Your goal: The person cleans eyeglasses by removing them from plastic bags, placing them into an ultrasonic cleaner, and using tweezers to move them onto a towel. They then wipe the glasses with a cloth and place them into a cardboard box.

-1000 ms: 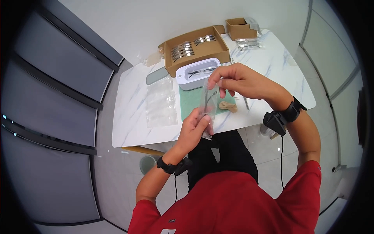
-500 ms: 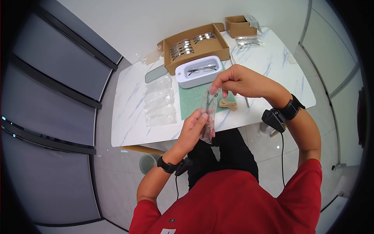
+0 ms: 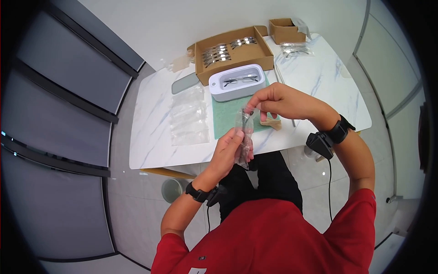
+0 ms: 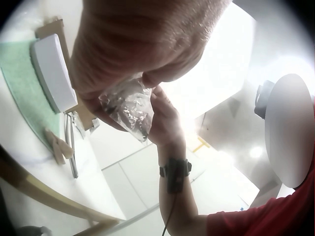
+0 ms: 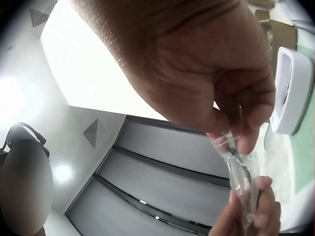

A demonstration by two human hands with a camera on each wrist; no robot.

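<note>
A clear plastic sleeve point(image 5: 241, 179) with dark-framed eyeglasses point(image 5: 240, 161) inside is held upright in front of the table edge. My left hand point(image 3: 226, 147) grips its lower part, thumb across the front. At the upper end, my right hand point(image 3: 284, 102) pinches with thumb and fingertips where the dark temple tips show; whether it holds film or temple, I cannot tell. Beyond the hands, a white oval tub point(image 3: 223, 95), like an ultrasonic cleaner, contains another pair of eyeglasses point(image 3: 242, 80). A beige cloth point(image 3: 272, 123) lies below the right hand on the green mat point(image 3: 223, 121).
Empty clear sleeves point(image 3: 189, 121) lie left of the mat, below a grey lid point(image 3: 185, 83). Behind the tub, a cardboard tray point(image 3: 258, 59) holds several eyeglasses. A small carton point(image 3: 280, 34) and bagged eyeglasses point(image 3: 296, 49) sit back right. Tweezers point(image 3: 279, 75) lie near the tray.
The right hand has come down slightly at the sleeve's upper end. The sleeve, smooth and tall before, now looks shorter and crumpled. The left hand keeps its grip.
</note>
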